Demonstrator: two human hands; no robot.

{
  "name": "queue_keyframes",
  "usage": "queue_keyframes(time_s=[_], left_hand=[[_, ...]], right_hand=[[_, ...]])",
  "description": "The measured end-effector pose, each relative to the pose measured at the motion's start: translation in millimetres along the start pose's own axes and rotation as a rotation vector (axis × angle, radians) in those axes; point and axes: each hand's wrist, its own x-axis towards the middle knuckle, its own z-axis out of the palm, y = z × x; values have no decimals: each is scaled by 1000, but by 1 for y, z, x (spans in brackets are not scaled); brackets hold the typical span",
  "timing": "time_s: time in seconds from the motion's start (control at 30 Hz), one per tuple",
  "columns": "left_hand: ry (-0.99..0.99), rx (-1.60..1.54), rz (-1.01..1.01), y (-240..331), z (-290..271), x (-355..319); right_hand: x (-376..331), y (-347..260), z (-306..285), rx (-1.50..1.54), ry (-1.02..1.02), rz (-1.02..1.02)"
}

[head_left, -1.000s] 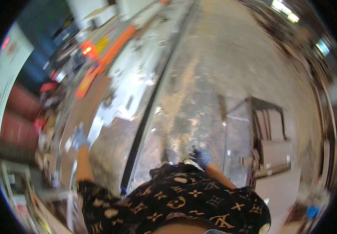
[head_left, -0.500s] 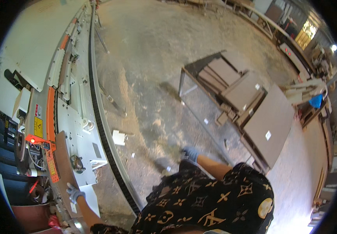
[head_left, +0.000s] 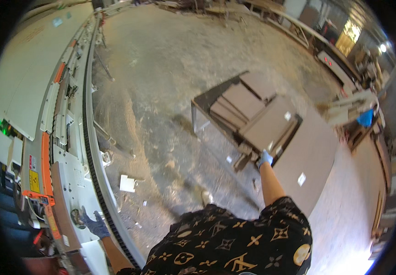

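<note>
My left hand (head_left: 95, 225), in a grey glove, has its fingers spread over the white machine plate, beside a round metal part (head_left: 76, 217). A brown panel (head_left: 62, 201) stands on edge along the machine's orange guard, just left of that hand. My right hand (head_left: 265, 159), also gloved, reaches out to the pile on the table, at the near ends of narrow brown strips (head_left: 284, 136). Its fingertips are too small to show whether they grip. Right of it lies a large brown board (head_left: 312, 156) with a white label.
The edge-banding machine (head_left: 76, 178) runs along my left, with a dark ribbed track (head_left: 89, 137). Several brown boards (head_left: 241, 101) lie on the metal-framed table. White scraps (head_left: 127, 183) and sawdust lie on the concrete floor. A blue thing (head_left: 365, 118) sits at the far right.
My right hand has moved from beside my body to the boards on the table. My left hand has left the brown panel and come over the white plate. An orange-red machine light no longer shows; a green one does.
</note>
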Motion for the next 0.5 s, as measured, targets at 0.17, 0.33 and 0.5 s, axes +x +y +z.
queue_keyframes(time_s=[0.17, 0.33, 0.5], left_hand=[[-42, -221, 122, 103, 22, -33], [-157, -246, 141, 175, 39, -54], [-226, -274, 68, 191, 43, -62]], right_hand=[[-14, -74, 51, -370, 58, -52], [62, -97, 53, -59, -45, 88], [121, -94, 47, 235, -525, 492]])
